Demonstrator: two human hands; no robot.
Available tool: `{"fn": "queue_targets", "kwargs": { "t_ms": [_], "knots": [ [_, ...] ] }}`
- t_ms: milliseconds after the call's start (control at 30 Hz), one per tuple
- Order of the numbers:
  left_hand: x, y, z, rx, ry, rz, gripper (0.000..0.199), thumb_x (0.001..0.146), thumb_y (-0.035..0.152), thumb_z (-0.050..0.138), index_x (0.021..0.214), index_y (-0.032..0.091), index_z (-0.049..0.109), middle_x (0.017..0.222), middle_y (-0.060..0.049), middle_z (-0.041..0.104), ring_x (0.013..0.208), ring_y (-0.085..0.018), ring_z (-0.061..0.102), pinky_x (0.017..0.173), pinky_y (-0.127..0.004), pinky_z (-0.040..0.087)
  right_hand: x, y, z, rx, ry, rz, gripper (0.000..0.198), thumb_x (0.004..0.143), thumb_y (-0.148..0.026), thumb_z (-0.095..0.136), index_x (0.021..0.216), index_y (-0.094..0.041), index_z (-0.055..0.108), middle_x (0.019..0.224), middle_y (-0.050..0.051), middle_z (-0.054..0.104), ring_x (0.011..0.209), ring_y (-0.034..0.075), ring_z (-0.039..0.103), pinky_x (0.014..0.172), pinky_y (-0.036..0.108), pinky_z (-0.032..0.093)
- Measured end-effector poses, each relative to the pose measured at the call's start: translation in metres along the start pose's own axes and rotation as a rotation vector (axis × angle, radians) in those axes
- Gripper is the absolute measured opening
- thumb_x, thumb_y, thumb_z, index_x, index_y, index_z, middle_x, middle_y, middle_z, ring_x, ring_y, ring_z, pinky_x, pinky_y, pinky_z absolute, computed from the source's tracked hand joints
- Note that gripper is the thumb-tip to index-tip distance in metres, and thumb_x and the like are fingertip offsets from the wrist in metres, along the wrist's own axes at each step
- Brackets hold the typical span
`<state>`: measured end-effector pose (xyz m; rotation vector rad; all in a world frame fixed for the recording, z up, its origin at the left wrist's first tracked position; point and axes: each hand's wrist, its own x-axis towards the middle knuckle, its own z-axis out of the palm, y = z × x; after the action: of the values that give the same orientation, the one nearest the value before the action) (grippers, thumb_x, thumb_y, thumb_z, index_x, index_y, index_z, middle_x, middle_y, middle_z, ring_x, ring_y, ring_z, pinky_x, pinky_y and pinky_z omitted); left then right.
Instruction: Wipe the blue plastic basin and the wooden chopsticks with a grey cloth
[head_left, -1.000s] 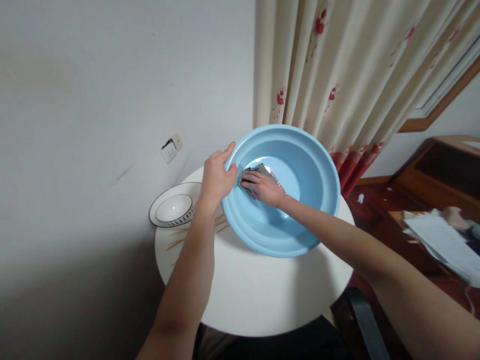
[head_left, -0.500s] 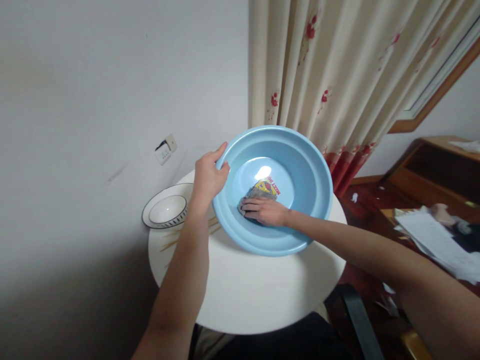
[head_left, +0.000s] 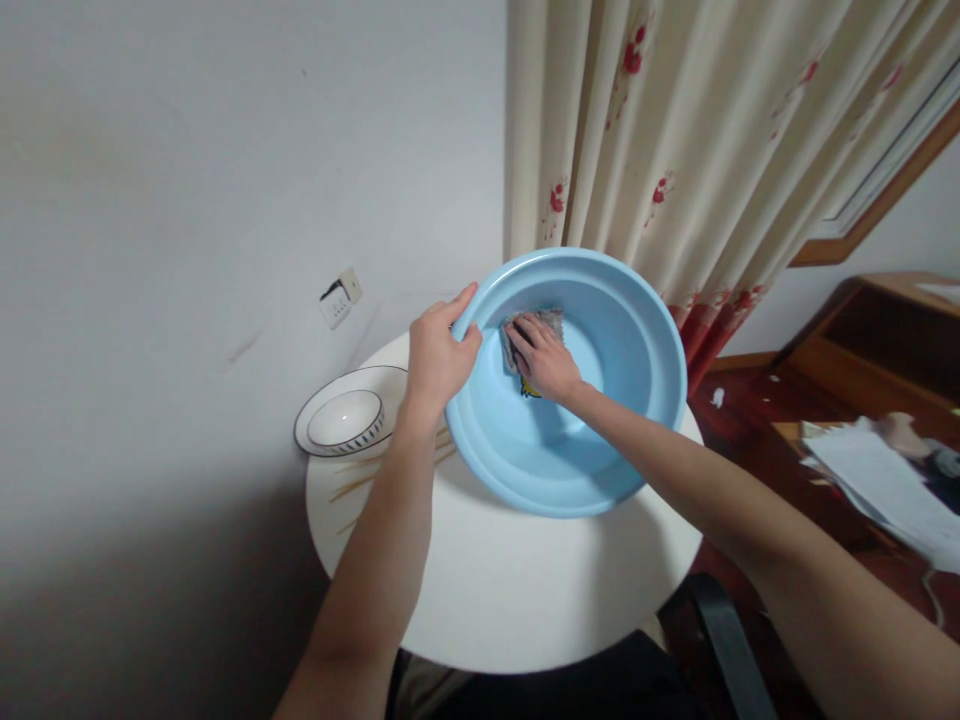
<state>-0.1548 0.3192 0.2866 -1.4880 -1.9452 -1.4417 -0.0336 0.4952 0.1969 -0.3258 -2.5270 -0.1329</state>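
A large light-blue plastic basin [head_left: 637, 440] is tilted toward me above the round white table [head_left: 517, 600]. My left hand [head_left: 442, 350] grips its left rim, thumb on the inside and fingers around the outer edge. Inside the basin, my right hand [head_left: 544, 355] presses a grey cloth [head_left: 551, 318] against the upper left of the bottom and wall. Part of a yellow printed picture [head_left: 529, 388] shows below that hand; the rest is covered.
Left of the basin, a white bowl [head_left: 345, 418] sits on a dark-rimmed plate [head_left: 304, 425]. Several thin chopsticks [head_left: 354, 487] lie beside my left forearm. A wall and curtain [head_left: 600, 150] stand behind; papers [head_left: 877, 480] lie at right, near a chair armrest [head_left: 727, 640].
My right hand and the cloth have moved up inside the basin, from its lower left to its upper left, now covering most of the print. My left hand keeps its hold on the rim.
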Motion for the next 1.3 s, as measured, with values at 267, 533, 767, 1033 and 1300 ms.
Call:
{"fn": "queue_targets", "kwargs": {
  "t_ms": [267, 533, 767, 1033, 1300],
  "knots": [
    [0.000, -0.003, 0.001, -0.002, 0.029, -0.050, 0.055, 0.083, 0.009, 0.063, 0.136, 0.019, 0.071, 0.117, -0.010, 0.077, 0.103, -0.024, 0.071, 0.099, -0.039, 0.056, -0.032, 0.019, -0.018, -0.228, -0.070, 0.503, 0.052, 0.102, -0.027, 0.044, 0.148, -0.002, 0.051, 0.138, 0.027, 0.059, 0.125, 0.037, 0.055, 0.102, 0.047, 0.051],
    [-0.001, -0.010, 0.005, -0.022, 0.074, -0.063, 0.055, 0.082, 0.006, 0.063, 0.134, 0.019, 0.072, 0.121, -0.011, 0.077, 0.107, -0.026, 0.072, 0.105, -0.045, 0.056, -0.073, -0.016, -0.027, -0.223, -0.522, 0.590, 0.040, 0.100, -0.016, 0.040, 0.114, 0.001, 0.074, 0.115, 0.034, 0.069, 0.106, 0.035, 0.072, 0.084, 0.040, 0.059],
    [-0.003, -0.008, 0.005, 0.011, 0.099, -0.079, 0.054, 0.082, 0.008, 0.064, 0.135, 0.018, 0.071, 0.123, -0.011, 0.078, 0.109, -0.026, 0.073, 0.107, -0.045, 0.056, -0.083, -0.073, -0.043, 0.083, -0.720, 0.427, 0.044, 0.104, -0.035, 0.045, 0.108, -0.007, 0.079, 0.110, 0.027, 0.077, 0.103, 0.035, 0.076, 0.084, 0.039, 0.055],
    [0.002, -0.014, 0.006, 0.024, 0.045, -0.212, 0.054, 0.081, 0.009, 0.065, 0.135, 0.016, 0.072, 0.134, -0.008, 0.074, 0.118, -0.025, 0.073, 0.110, -0.037, 0.055, -0.083, -0.074, -0.069, 0.512, -0.628, 0.328, 0.026, 0.101, -0.027, 0.057, 0.095, -0.015, 0.079, 0.095, 0.012, 0.080, 0.084, 0.021, 0.070, 0.070, 0.027, 0.041],
    [0.005, -0.026, 0.012, 0.089, 0.057, -0.273, 0.055, 0.082, 0.013, 0.065, 0.137, 0.018, 0.071, 0.132, -0.008, 0.074, 0.109, -0.024, 0.074, 0.106, -0.037, 0.056, -0.093, -0.055, -0.069, 0.712, -0.426, 0.215, 0.014, 0.094, -0.016, 0.062, 0.095, -0.015, 0.076, 0.090, 0.006, 0.076, 0.081, 0.017, 0.064, 0.076, 0.026, 0.043]
  ]
}}
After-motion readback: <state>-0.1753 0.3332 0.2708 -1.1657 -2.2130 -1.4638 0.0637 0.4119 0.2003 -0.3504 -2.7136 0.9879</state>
